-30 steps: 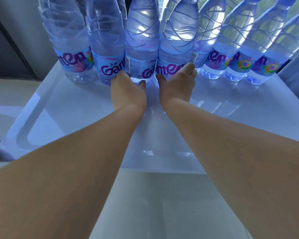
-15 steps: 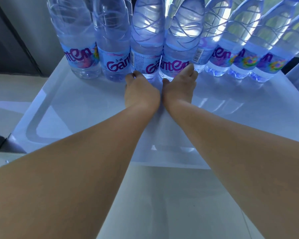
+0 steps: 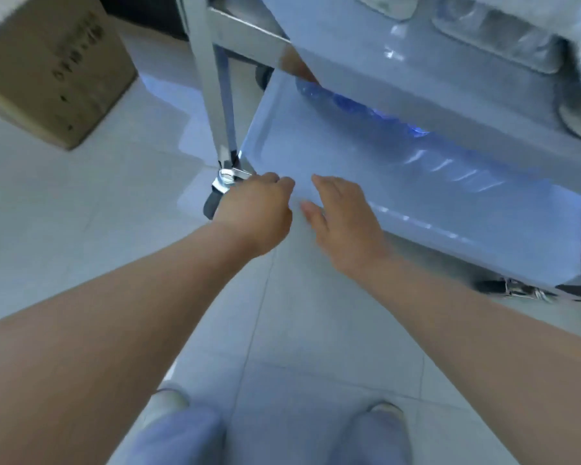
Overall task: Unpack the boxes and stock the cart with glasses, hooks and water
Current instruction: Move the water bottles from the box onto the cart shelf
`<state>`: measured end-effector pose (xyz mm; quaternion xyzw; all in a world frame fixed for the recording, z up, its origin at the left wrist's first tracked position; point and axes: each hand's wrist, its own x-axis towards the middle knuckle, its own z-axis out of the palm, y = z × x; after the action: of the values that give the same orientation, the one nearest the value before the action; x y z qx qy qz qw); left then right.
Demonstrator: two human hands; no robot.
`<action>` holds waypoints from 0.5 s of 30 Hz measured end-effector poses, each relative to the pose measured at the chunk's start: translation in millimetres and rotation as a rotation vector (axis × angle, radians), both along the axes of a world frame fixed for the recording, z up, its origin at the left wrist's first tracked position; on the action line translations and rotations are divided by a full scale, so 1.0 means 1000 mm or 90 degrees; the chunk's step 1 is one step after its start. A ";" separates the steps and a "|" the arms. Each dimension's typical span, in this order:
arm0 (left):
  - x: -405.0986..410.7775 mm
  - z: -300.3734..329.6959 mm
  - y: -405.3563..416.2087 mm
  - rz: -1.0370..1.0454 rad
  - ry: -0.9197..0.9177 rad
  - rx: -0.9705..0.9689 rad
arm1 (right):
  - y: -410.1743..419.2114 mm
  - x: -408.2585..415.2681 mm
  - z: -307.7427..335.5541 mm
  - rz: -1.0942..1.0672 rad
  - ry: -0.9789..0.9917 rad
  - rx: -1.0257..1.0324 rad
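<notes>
both hands are hovering empty at the cart's lower shelf (image 3: pixel 316 162) edge, left hand (image 3: pixel 255 213) loosely curled, right hand (image 3: pixel 342 219) relaxed; water bottles (image 3: pixel 342 102) are lying up-frame, right hand nearer.

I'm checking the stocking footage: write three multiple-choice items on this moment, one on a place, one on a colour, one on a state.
1. Where is the cardboard box?
A. On the floor left of the cart
B. On the cart's top shelf
C. In the person's hands

2. What colour is the cardboard box?
A. Red
B. Brown
C. Green

3. What are the left hand and right hand holding?
A. A bottle each
B. One glass together
C. Nothing

Answers: 1 A, the box sits on the tiles beside the cart's metal leg. 2 B, it is plain brown card. 3 C, both hands are bare at the front edge of the lower shelf, with no object in either.
</notes>
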<state>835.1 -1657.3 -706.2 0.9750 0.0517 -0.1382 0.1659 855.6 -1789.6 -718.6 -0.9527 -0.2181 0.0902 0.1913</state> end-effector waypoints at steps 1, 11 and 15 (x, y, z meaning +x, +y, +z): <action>-0.019 0.019 0.014 0.014 0.020 -0.011 | 0.011 -0.016 0.026 0.022 0.048 -0.026; -0.141 0.267 0.183 0.090 0.079 -0.039 | 0.172 -0.093 0.270 0.128 0.147 -0.059; -0.151 0.331 0.267 0.097 0.078 0.027 | 0.252 -0.096 0.319 0.114 0.173 -0.034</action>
<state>683.9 -1390.2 -375.4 0.9611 0.1389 -0.1838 0.1521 759.9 -1537.9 -399.3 -0.9131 -0.2719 0.2409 0.1852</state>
